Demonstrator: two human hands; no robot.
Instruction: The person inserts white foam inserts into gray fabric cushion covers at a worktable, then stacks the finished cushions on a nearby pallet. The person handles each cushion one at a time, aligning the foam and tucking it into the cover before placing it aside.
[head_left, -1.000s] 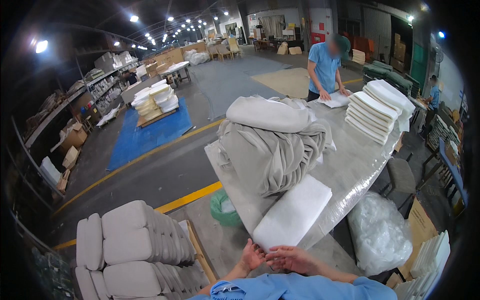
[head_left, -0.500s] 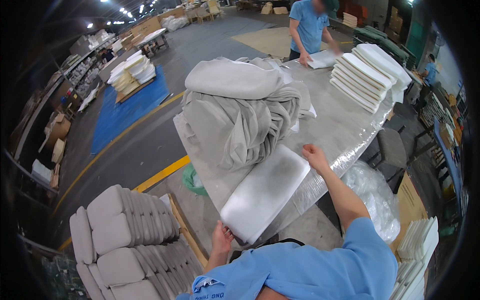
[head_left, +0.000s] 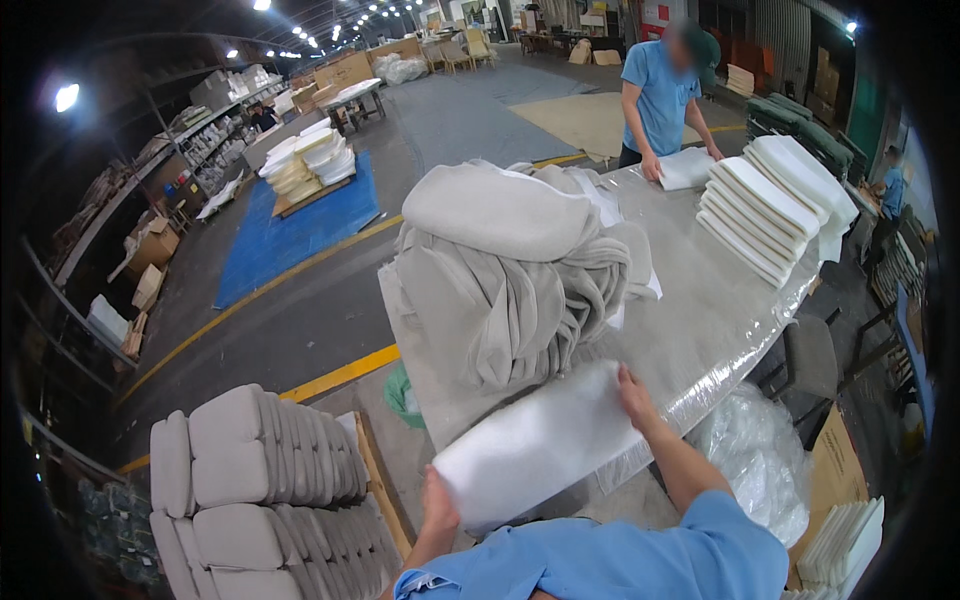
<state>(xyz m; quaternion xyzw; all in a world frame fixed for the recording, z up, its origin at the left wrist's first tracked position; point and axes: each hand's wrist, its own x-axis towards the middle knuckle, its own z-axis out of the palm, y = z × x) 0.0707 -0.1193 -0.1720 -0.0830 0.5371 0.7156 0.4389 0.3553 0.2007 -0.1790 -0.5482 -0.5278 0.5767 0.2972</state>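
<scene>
The white pad (head_left: 540,440) lies at the near end of the table (head_left: 690,275). Its long axis runs from the left hand (head_left: 437,503), gripping one end, to the right hand (head_left: 636,402), gripping the other.

Bright white lamps (head_left: 67,97) run in rows beneath a dark ceiling (head_left: 200,20) over a wide hall, with a long, loaded metal shelving rack (head_left: 110,222) along the left side and pale wooden chairs (head_left: 478,45) far back. Yellow painted stripes (head_left: 345,372) cross the dark grey floor (head_left: 310,310), on which lie a bright blue rectangular sheet (head_left: 250,265), a blue-grey covering (head_left: 450,150) and a beige one (head_left: 570,120) beside it. A long table (head_left: 670,310) under shiny clear plastic fills the foreground, a dark grey padded chair (head_left: 808,355) stands just right of it, and a grey corrugated panel (head_left: 783,35) rises at the upper right.
</scene>
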